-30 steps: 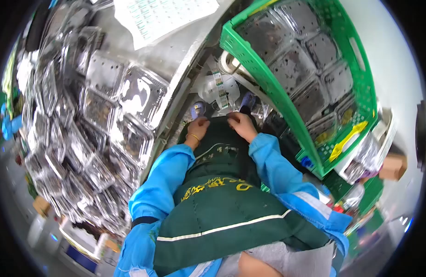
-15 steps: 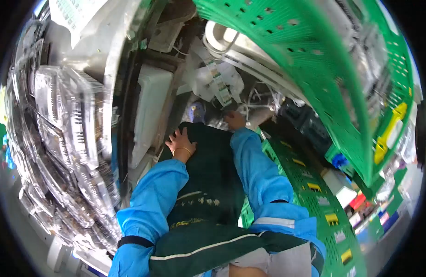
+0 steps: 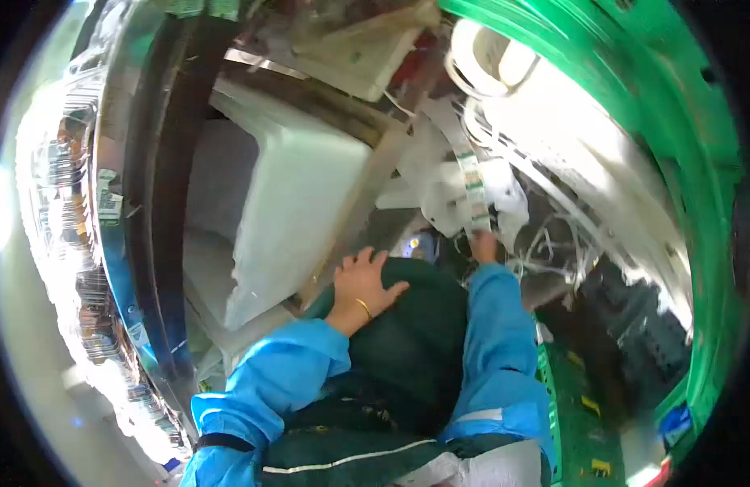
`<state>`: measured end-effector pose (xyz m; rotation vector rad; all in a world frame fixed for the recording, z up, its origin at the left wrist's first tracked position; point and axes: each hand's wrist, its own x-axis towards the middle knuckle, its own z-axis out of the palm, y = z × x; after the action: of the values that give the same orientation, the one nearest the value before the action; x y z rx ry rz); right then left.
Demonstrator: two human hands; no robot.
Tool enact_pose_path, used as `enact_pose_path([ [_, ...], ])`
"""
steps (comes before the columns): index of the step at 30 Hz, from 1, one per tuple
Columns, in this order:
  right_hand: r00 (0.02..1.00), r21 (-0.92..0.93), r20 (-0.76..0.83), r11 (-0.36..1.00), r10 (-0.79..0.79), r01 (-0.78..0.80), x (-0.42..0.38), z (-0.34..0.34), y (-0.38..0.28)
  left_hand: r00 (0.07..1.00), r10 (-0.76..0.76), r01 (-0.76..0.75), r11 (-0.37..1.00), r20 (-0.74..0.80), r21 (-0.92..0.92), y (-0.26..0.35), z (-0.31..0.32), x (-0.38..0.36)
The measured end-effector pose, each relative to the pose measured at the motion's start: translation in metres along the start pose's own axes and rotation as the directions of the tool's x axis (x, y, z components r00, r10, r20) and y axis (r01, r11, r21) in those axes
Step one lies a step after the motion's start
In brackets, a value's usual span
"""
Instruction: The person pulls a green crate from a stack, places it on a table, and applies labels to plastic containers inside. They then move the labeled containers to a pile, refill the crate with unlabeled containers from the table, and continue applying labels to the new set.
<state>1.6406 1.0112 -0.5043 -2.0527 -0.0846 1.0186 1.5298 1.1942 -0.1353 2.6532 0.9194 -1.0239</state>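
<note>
My left hand (image 3: pixel 360 288), with a thin gold-coloured band at its wrist, rests with fingers spread on the dark green apron (image 3: pixel 411 325) over my knee. Low down, my right hand (image 3: pixel 484 247) reaches to the floor, its fingers closed at the lower end of a strip of printed labels (image 3: pixel 473 185). The fingertips are small and partly blurred. That strip lies across crumpled white backing paper (image 3: pixel 440 183). Beside the hand are tangled thin white strips (image 3: pixel 557 252). The tip of a purple shoe (image 3: pixel 424 243) shows under the apron.
A white foam box (image 3: pixel 306 195) stands to the left, beside a dark table edge (image 3: pixel 168 187). Clear plastic packs (image 3: pixel 74 219) are stacked at far left. Green crates (image 3: pixel 720 203) curve round the right. A dark crate (image 3: pixel 647 325) and a white roll (image 3: pixel 480 57) lie further in.
The view has dipped closer to the floor. My right hand has moved from just short of the label strip to its lower end. My left hand remains on the apron.
</note>
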Motion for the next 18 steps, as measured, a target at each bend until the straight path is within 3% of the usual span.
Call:
enact_pose_path([
  [1, 0.999, -0.006, -0.011, 0.999, 0.034, -0.034, -0.005, 0.006, -0.009, 0.999, 0.010, -0.011, 1.000, -0.036, -0.025, -0.004, 0.004, 0.002],
  [3, 0.970, -0.207, -0.131, 0.963, -0.204, 0.175, -0.012, 0.004, -0.021, 0.996, 0.042, -0.046, 0.997, -0.074, -0.062, 0.002, 0.006, -0.004],
  [4, 0.967, -0.205, -0.145, 0.962, -0.210, 0.178, -0.016, -0.001, -0.033, 0.999, 0.030, -0.032, 0.997, -0.034, -0.076, 0.004, 0.003, -0.006],
  [6, 0.968, 0.035, -0.217, 0.990, -0.128, 0.139, -0.032, -0.014, -0.050, 0.999, 0.032, -0.033, 0.997, -0.015, -0.069, 0.004, 0.002, -0.005],
  [7, 0.966, 0.042, -0.224, 0.989, -0.128, 0.141, -0.038, -0.024, -0.056, 0.999, 0.036, -0.038, 0.997, -0.021, -0.061, 0.004, 0.003, -0.007],
  [9, 0.955, -0.059, -0.284, 0.992, 0.088, -0.109, -0.032, -0.032, -0.068, 0.998, 0.043, -0.045, 0.998, -0.053, -0.034, 0.000, 0.004, -0.002],
  [11, 0.909, -0.175, -0.415, 0.983, -0.031, -0.046, -0.002, -0.009, -0.010, 0.994, 0.036, -0.041, 0.998, -0.104, -0.042, -0.004, 0.006, 0.004],
  [12, 0.941, -0.075, -0.332, 0.993, 0.066, -0.096, -0.003, -0.013, -0.014, 0.993, 0.049, -0.055, 0.997, -0.103, -0.052, -0.005, 0.004, 0.005],
  [13, 0.943, -0.066, -0.325, 0.993, 0.070, -0.096, 0.011, 0.003, 0.002, 0.993, 0.065, -0.071, 0.995, -0.094, -0.065, -0.006, 0.005, 0.005],
  [15, 0.996, -0.081, -0.082, 0.995, 0.044, -0.050, 0.024, 0.018, 0.026, 0.992, 0.074, -0.082, 0.994, -0.106, -0.071, -0.008, 0.008, 0.008],
  [16, 0.998, -0.028, -0.058, 0.999, -0.028, 0.026, 0.005, 0.011, 0.002, 0.992, 0.066, -0.074, 0.995, -0.106, -0.073, -0.009, 0.008, 0.010],
  [18, 0.998, -0.088, -0.064, 0.996, -0.023, 0.018, -0.008, 0.017, -0.013, 0.982, 0.085, -0.102, 0.991, -0.171, -0.091, -0.008, 0.008, 0.009],
])
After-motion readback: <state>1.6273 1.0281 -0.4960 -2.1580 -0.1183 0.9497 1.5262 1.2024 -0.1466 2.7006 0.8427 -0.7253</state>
